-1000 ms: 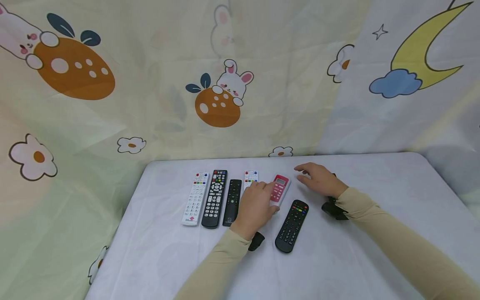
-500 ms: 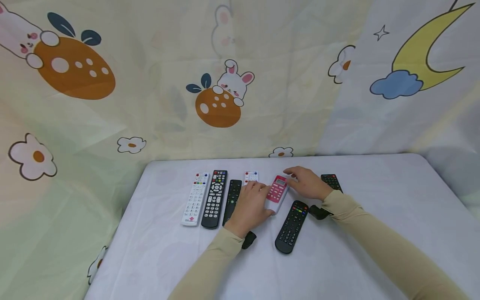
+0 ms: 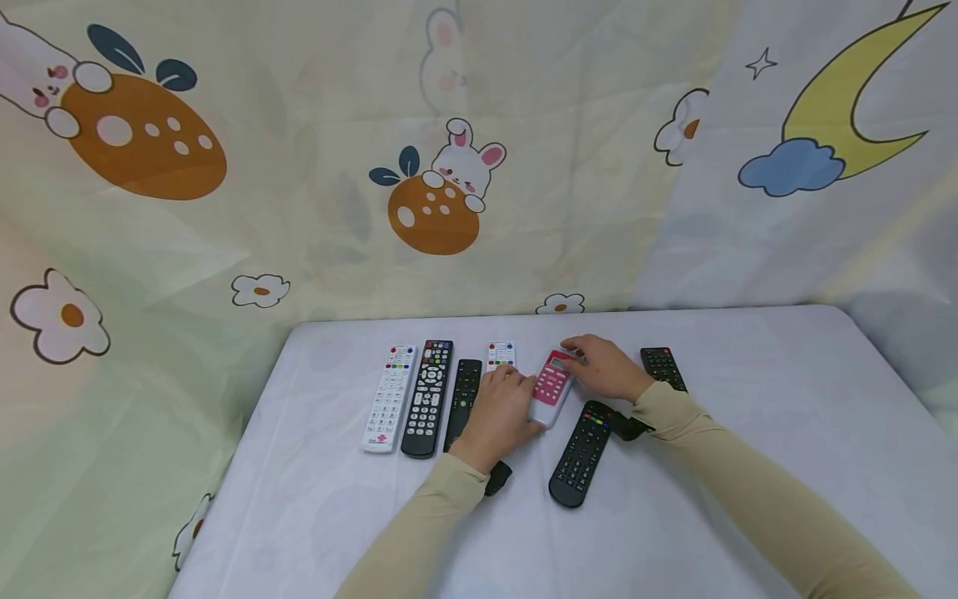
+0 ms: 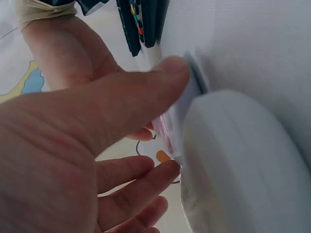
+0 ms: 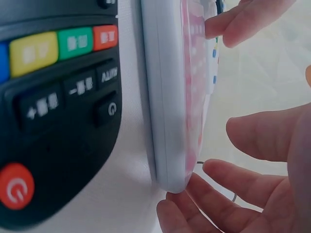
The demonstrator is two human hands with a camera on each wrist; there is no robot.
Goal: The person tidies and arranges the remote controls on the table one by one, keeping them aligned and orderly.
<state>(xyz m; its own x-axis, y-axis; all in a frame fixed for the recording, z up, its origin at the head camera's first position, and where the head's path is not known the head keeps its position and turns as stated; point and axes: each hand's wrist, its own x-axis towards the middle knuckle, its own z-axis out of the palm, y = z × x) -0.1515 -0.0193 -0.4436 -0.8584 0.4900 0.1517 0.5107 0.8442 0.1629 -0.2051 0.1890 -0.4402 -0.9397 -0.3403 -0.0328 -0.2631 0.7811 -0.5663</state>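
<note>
A white remote control with a pink face (image 3: 551, 387) lies tilted on the white table between my hands. My left hand (image 3: 500, 416) reaches over a small white remote control (image 3: 501, 353), with its thumb at the pink remote's lower end and fingertips by its left edge. At the upper end is my right hand (image 3: 604, 366). The right wrist view has its fingertips against the end of the white casing (image 5: 167, 97) and its thumb apart from the pink face. Close below the right wrist lies a black remote control (image 3: 581, 457) with coloured buttons.
Left of the hands, a white remote (image 3: 388, 399), a black remote (image 3: 427, 399) and a slimmer black remote (image 3: 466, 387) lie side by side. Another black remote (image 3: 662, 366) is partly behind the right sleeve. A patterned curtain (image 3: 314, 208) hangs behind the table.
My right hand has moved left to the pink-faced remote's top end, uncovering a black remote on the right. The pink-faced remote and my left hand have shifted slightly left and nearer.
</note>
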